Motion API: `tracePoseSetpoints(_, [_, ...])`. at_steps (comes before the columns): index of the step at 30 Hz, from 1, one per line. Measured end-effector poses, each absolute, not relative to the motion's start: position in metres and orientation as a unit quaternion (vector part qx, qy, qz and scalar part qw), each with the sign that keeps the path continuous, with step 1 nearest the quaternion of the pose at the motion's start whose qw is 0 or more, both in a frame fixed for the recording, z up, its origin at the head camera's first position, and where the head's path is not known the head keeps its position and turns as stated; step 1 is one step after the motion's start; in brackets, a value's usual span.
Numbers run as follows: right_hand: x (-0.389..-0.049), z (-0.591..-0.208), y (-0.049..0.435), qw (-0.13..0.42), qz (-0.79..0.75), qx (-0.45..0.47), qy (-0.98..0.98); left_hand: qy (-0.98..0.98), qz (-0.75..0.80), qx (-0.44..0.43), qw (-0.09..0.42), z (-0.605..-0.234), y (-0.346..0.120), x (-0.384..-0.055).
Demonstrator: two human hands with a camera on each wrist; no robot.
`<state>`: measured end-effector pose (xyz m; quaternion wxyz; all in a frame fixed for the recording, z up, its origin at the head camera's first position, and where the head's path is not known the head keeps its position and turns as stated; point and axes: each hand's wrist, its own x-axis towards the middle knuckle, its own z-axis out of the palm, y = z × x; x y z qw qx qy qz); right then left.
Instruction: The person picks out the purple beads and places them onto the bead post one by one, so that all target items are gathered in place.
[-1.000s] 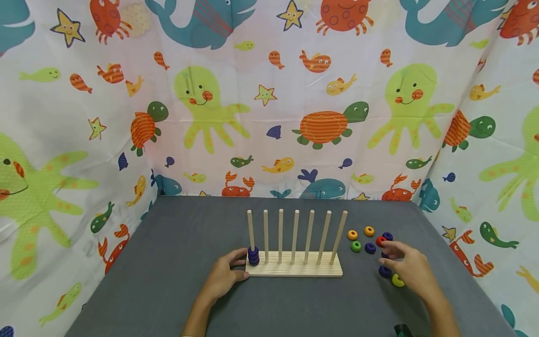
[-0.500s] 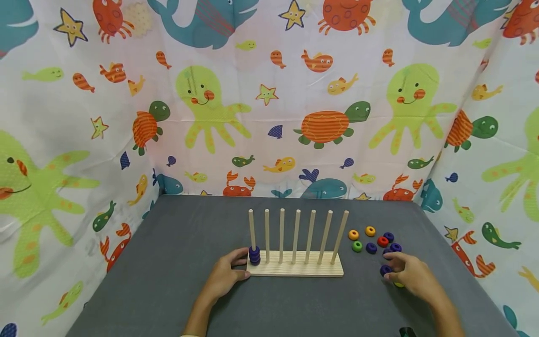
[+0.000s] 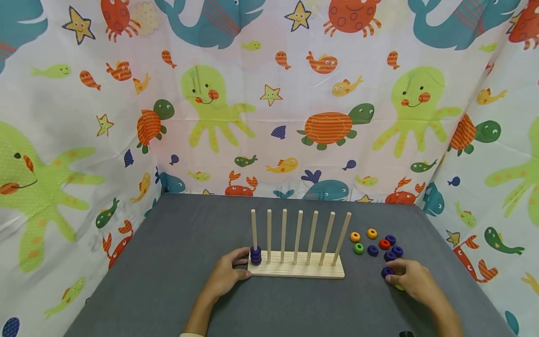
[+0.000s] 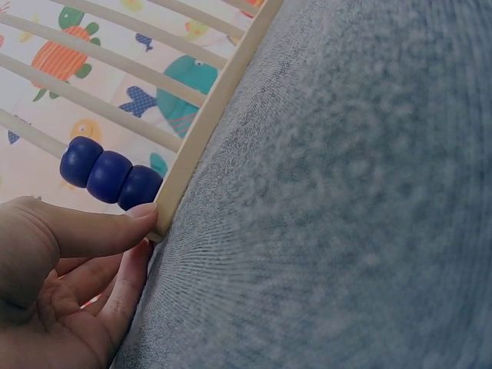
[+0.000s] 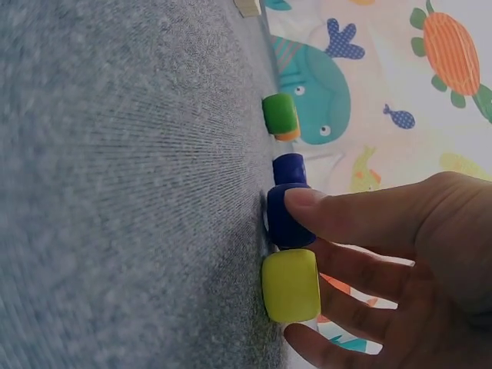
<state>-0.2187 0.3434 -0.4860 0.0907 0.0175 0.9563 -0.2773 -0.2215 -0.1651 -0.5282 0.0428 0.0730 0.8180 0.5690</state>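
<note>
A wooden peg stand (image 3: 294,270) with a row of upright pegs stands on the grey table. Three dark blue beads (image 4: 109,175) are stacked on its leftmost peg. My left hand (image 3: 225,277) holds the left end of the base, thumb at the front corner and fingers round behind it. To the right of the stand, my right hand (image 3: 414,279) pinches a dark blue bead (image 5: 288,219) between thumb and fingers, low at the table. Right beside it lies a yellow bead (image 5: 290,286), partly covered by the hand in the head view.
Loose beads lie right of the stand: a green bead (image 3: 358,248), a red bead (image 3: 384,244), two orange beads (image 3: 371,233) and several more blue beads (image 3: 372,250). A dark object (image 3: 406,333) shows at the bottom edge. A sea-animal curtain (image 3: 278,93) surrounds the table (image 3: 189,224).
My right hand has come down from among the red and blue beads onto the blue bead near the yellow one and now pinches it. The left hand has stayed on the stand.
</note>
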Motion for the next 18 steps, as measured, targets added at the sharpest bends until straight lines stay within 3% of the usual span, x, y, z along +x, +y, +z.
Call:
tracePoseSetpoints(12, [-0.217, -0.466, 0.327, 0.02, -0.293, 0.02, 0.956, 0.82, 0.566, 0.072, 0.043, -0.527, -0.165, -0.22])
tracePoseSetpoints(18, [-0.213, -0.457, 0.314, -0.061, -0.291, 0.002, 0.955, 0.825, 0.559, 0.073, 0.045, -0.529, -0.166, -0.222])
